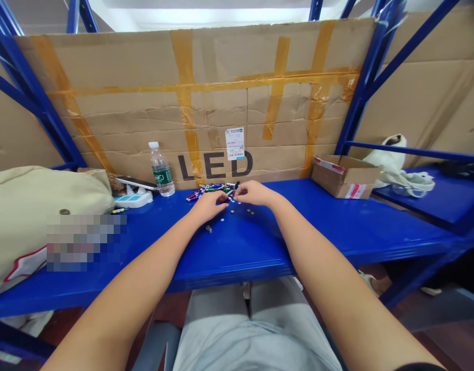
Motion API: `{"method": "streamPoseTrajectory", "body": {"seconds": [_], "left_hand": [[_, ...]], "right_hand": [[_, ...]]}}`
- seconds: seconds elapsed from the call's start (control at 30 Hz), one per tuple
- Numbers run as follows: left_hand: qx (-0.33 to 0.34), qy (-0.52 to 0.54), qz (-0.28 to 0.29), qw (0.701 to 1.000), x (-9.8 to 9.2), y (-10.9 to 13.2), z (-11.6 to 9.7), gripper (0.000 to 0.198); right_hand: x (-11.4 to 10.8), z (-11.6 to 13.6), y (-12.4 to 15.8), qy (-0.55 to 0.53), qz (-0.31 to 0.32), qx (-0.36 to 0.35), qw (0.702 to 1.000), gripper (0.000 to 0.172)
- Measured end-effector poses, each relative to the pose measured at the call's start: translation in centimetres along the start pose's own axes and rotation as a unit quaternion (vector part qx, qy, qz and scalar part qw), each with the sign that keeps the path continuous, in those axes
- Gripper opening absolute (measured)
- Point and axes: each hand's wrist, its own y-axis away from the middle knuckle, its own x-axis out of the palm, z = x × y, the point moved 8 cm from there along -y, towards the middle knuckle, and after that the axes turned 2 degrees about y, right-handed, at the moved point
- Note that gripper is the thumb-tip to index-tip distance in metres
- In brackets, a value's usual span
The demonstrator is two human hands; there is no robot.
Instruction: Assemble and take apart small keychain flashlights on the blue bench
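Three bold black letters, LED (215,166), mark the taped brown cardboard sheet (124,72) behind the blue metal table (337,226); its white sticker (235,143) is too small to read. Both arms stretch forward, left hand (210,205) and right hand (256,193) meeting, fingers curled, at the heap of small colourful pen-like pieces (213,189) beside scattered little round discs (242,210); whether they pinch anything, I cannot tell.
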Motion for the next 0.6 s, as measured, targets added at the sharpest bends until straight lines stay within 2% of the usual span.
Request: {"method": "streamPoseTrajectory", "body": {"seconds": [0.07,0.17,0.33,0.6], "left_hand": [[0.002,0.013,-0.003,1.000,-0.1,0.1,-0.2,0.015],[0.013,0.029,-0.010,0.999,-0.2,0.2,-0.4,0.017],[0.013,0.044,-0.007,0.999,0.0,0.1,0.1,0.017],[0.010,0.031,-0.008,0.999,0.0,0.0,0.0,0.017]], "right_hand": [[-0.5,0.5,-0.1,-0.024,-0.038,-0.021,0.999,0.016],[-0.7,1.1,-0.1,-0.041,-0.064,-0.036,0.996,0.015],[-0.1,1.3,-0.1,-0.074,-0.035,-0.039,0.996,0.014],[-0.4,0.8,0.1,-0.045,-0.009,-0.036,0.998,0.022]]}}
